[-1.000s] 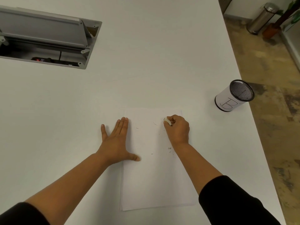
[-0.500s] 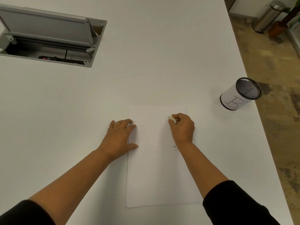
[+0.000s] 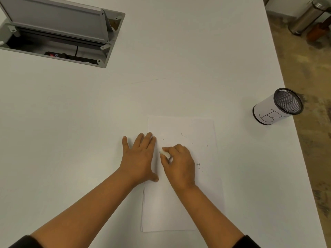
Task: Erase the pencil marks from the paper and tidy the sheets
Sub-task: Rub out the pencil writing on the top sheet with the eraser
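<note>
Left hand flat, fingers spread, pressing left edge of paper on table. Right hand curled, pinching eraser, seemingly touching sheet beside left fingers.

1. The paper stack lies on the surface, near its front edge.
2. The mesh cup stands to the right, by the surface's right edge.
3. The cable hatch is set in the far left.

Counted are two hands, one eraser, one paper stack, one mesh cup at two o'clock, one bin.
</note>
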